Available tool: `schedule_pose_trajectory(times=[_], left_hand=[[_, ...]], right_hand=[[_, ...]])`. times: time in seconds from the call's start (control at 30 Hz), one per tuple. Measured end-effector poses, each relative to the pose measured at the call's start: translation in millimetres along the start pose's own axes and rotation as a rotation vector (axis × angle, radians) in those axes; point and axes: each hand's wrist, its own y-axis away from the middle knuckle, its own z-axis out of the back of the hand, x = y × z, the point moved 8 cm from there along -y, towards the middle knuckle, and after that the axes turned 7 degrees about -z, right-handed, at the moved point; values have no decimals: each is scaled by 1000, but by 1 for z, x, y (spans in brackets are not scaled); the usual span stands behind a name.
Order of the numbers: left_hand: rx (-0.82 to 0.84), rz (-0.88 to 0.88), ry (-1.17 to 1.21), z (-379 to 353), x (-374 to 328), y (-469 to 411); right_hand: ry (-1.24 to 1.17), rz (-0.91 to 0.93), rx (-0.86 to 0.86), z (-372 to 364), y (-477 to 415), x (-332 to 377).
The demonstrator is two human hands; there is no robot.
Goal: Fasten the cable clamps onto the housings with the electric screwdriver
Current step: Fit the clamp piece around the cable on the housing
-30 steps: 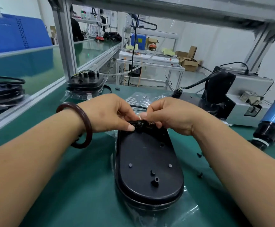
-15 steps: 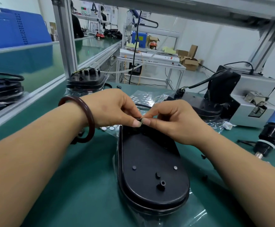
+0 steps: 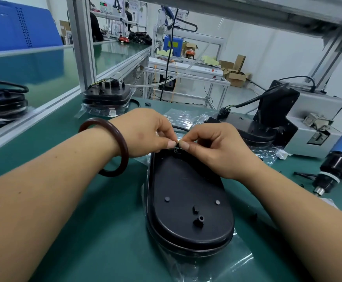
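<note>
A black oval housing (image 3: 188, 202) lies on clear plastic film in front of me on the green mat. At its far end my left hand (image 3: 145, 133) and my right hand (image 3: 214, 147) meet, thumb tips almost touching. Together they pinch a small black part, probably the cable clamp (image 3: 177, 145), right where a black cable (image 3: 181, 129) enters the housing. My fingers hide most of that part. The blue and black electric screwdriver (image 3: 341, 159) hangs at the right edge, with no hand on it.
Another housing with a cable (image 3: 255, 129) sits behind my right hand, beside a grey screw feeder (image 3: 312, 127). More housings are stacked at the back left (image 3: 107, 96) and far left (image 3: 3, 102). Loose black screws (image 3: 253, 216) lie right of the housing. An aluminium post (image 3: 82, 43) stands at the left.
Both hands have lifted slightly off the housing's end, and their thumb tips now pinch the small part together. My view has shifted a little.
</note>
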Motion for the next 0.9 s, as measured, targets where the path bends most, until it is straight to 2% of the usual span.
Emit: schedule_pose_trajectory(times=[0.23, 0.5, 0.7, 0.9], left_hand=[[5, 17, 5, 1, 3, -3], [-11, -24, -83, 5, 0, -4], [-12, -36, -72, 3, -2, -5], [121, -30, -12, -4, 2, 0]], right_hand=[[94, 43, -23, -2, 1, 4], [309, 206, 41, -5, 2, 21], [332, 187, -74, -5, 5, 21], [462, 232, -60, -6, 6, 28]])
